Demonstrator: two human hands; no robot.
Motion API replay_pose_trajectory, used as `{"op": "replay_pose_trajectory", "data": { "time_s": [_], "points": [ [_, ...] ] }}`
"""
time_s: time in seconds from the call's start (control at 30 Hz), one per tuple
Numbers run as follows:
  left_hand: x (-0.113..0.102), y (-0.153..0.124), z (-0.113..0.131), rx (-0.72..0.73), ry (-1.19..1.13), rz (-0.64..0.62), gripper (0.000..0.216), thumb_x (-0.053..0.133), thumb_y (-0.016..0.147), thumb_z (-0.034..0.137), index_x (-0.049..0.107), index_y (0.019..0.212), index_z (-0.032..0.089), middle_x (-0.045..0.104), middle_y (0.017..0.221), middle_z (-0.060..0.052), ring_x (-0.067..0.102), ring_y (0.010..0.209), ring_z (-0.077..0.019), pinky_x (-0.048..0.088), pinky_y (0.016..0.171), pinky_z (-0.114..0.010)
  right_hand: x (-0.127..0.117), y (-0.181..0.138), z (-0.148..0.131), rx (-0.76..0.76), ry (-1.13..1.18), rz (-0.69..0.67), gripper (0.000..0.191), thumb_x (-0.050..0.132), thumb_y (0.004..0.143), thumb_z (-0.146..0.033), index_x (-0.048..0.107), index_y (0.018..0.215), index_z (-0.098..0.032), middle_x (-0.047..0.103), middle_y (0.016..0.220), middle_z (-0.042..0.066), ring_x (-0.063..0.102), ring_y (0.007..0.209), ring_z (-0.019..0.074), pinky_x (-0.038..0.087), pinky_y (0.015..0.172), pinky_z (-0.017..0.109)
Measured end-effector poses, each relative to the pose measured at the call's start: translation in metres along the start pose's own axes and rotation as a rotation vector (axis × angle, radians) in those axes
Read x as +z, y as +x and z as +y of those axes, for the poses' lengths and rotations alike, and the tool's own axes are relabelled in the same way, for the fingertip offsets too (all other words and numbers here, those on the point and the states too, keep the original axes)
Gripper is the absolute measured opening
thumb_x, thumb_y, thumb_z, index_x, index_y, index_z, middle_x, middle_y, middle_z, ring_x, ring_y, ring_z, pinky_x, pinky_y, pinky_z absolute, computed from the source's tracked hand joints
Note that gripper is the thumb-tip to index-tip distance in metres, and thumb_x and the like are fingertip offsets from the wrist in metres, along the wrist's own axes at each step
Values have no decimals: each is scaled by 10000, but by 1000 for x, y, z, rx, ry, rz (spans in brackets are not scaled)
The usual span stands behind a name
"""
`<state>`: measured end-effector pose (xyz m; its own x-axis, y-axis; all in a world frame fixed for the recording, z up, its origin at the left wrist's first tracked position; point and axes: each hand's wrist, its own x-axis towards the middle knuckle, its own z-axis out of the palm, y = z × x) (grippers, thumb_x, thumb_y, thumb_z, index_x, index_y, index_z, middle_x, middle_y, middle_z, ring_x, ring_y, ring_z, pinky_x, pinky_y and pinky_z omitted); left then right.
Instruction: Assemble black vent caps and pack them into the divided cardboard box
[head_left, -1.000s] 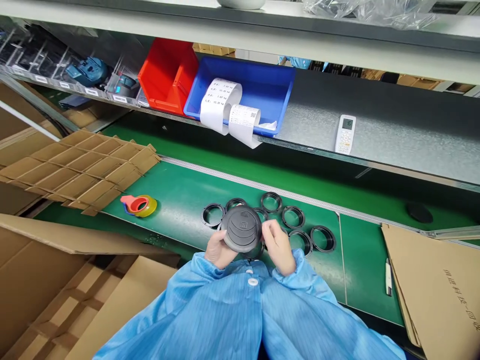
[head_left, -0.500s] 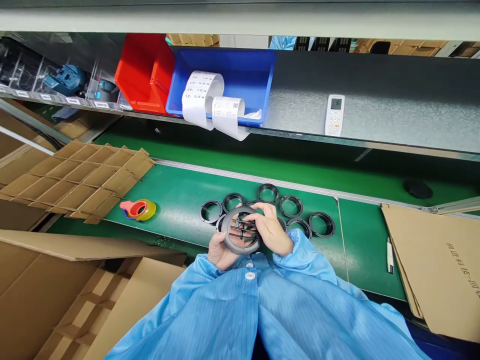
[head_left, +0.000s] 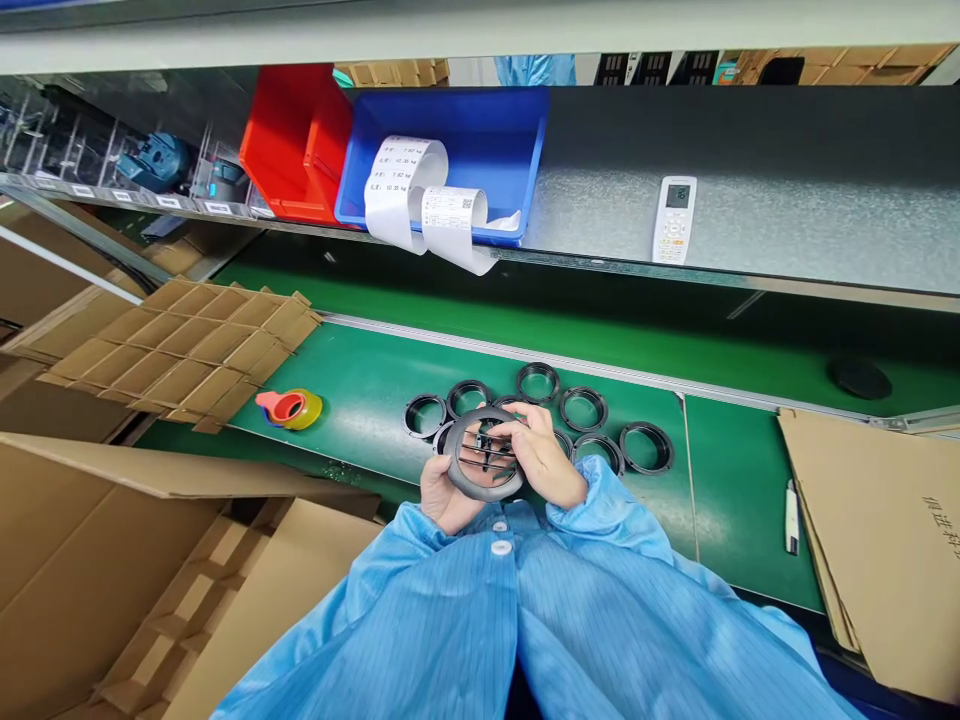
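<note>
A round black plastic grille ring [head_left: 484, 453], with parallel slats across its opening, is held just above a green bench mat [head_left: 375, 400]. It is tilted with its face up toward the head camera, a pose that appears to leave the slats in open view. The left hand [head_left: 448, 497] is closed around the lower-left rim, its palm beneath the ring. The right hand [head_left: 541, 462] is also closed, with its curled fingers [head_left: 501, 428] reaching over the right rim onto the slats. Neither hand is open. Blue striped smock sleeves [head_left: 607, 505] reach in from below. Beyond the hands, black plastic rings [head_left: 583, 408] lie flat in a loose arc on the mat, close together but apparently spread so each can be reached; some are partly hidden by the held ring. To the left are a yellow tape roll in a red holder [head_left: 289, 408] and a brown cardboard divider grid [head_left: 187, 350]. To the right are a white marker pen [head_left: 791, 516] and brown cardboard sheets [head_left: 870, 520]. Above, on a grey metal shelf [head_left: 787, 200], stand a red plastic bin [head_left: 292, 150], a blue plastic bin [head_left: 480, 130] with white printed paper strips [head_left: 397, 190] hanging over its rim, and a white remote control [head_left: 673, 220].
</note>
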<state>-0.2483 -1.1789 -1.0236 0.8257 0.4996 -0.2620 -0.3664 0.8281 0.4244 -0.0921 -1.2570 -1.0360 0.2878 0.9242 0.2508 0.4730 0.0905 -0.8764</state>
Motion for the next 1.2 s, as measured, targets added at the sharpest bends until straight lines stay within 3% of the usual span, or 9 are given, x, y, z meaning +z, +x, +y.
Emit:
{"op": "replay_pose_trajectory", "data": {
  "time_s": [0.33,0.53,0.63,0.7,0.77,0.87,0.97,1.07,1.2],
  "points": [
    [-2,5,-13,-45,-15,22,652,604,788,397,510,1397,185,667,1265,-138,512,1304,-386,253,1164,-613,-5,-6,13,37,24,2,621,192,1025,-589,716,1143,-278,531,1304,88,395,1277,250,340,1131,482],
    [5,7,-15,11,-14,-21,804,579,702,246,414,1489,255,596,1403,-79,429,1395,-337,219,1195,-582,-16,-12,14,-47,31,21,514,263,1035,-527,672,1261,-312,462,1403,78,364,1322,262,396,1105,480],
    [-2,11,-16,18,-73,5,584,578,784,275,563,1367,245,662,1319,-59,549,1291,-283,331,1164,-494,-16,-18,16,-108,-80,27,485,288,1034,-487,591,1376,-326,360,1518,72,303,1388,292,370,1132,526],
    [-10,14,-17,12,-131,87,364,548,881,314,666,1211,217,716,1223,-48,630,1178,-220,429,1095,-378,-9,-23,21,-164,-199,-40,533,351,1012,-521,489,1473,-292,298,1583,88,243,1430,328,312,1168,570],
    [-19,18,-20,-19,-170,203,287,518,943,334,703,1111,194,747,1145,-44,671,1089,-174,491,1008,-298,0,-28,30,-189,-291,-150,649,431,975,-575,411,1525,-231,278,1609,124,204,1453,360,272,1186,596],
    [-31,21,-25,-129,-163,346,237,549,944,317,712,1049,181,772,1022,-42,711,949,-176,556,860,-301,14,-32,50,-115,-308,-291,659,477,962,-568,440,1505,-197,282,1610,150,174,1479,363,254,1199,584],
    [-35,20,-30,-267,-93,406,210,584,910,310,715,986,164,765,912,-60,719,815,-221,573,731,-350,22,-28,70,20,-193,-425,746,569,920,-561,358,1547,-216,126,1654,158,99,1512,369,231,1204,576],
    [-35,19,-31,-311,-63,445,248,589,890,335,716,987,146,756,951,-102,715,899,-279,571,791,-404,27,-16,80,132,-62,-586,1093,706,793,-615,100,1610,-215,-67,1654,199,-14,1522,412,193,1195,608],
    [-35,17,-29,-210,-50,465,273,619,872,312,712,1074,153,747,1032,-107,687,1027,-304,535,927,-421,38,1,81,119,28,-731,1346,833,612,-634,22,1610,-238,58,1633,201,79,1516,394,220,1200,560]
  ]
}}
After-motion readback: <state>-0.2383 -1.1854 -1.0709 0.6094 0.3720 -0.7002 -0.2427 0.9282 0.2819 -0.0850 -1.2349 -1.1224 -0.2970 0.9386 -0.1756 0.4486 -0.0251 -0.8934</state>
